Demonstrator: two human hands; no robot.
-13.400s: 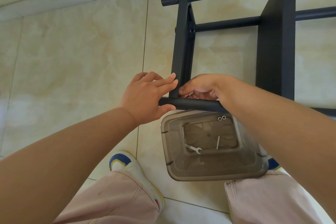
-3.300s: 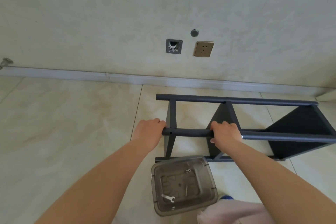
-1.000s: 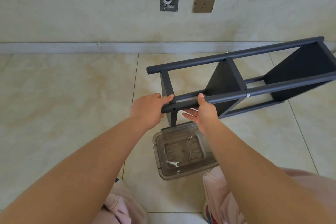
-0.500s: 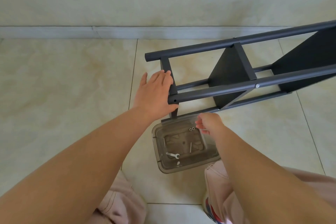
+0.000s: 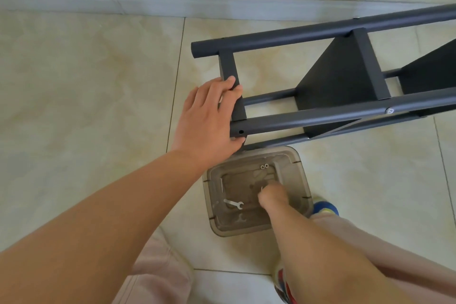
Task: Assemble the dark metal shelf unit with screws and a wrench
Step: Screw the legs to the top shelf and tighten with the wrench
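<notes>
While the left hand [image 5: 207, 118] braces the shelf unit [image 5: 345, 86], fingers flat, the right hand [image 5: 272, 196] pinches one screw [image 5: 261, 189] — one wrench [image 5: 233, 203] beside.

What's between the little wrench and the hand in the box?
Nothing: only bare box bottom lies between the wrench and the right hand, seen in the head view.

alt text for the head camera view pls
The left hand steadies the end of a dark metal shelf frame lying on a tiled floor, while the right hand reaches into a clear plastic bin holding a small wrench.
</notes>
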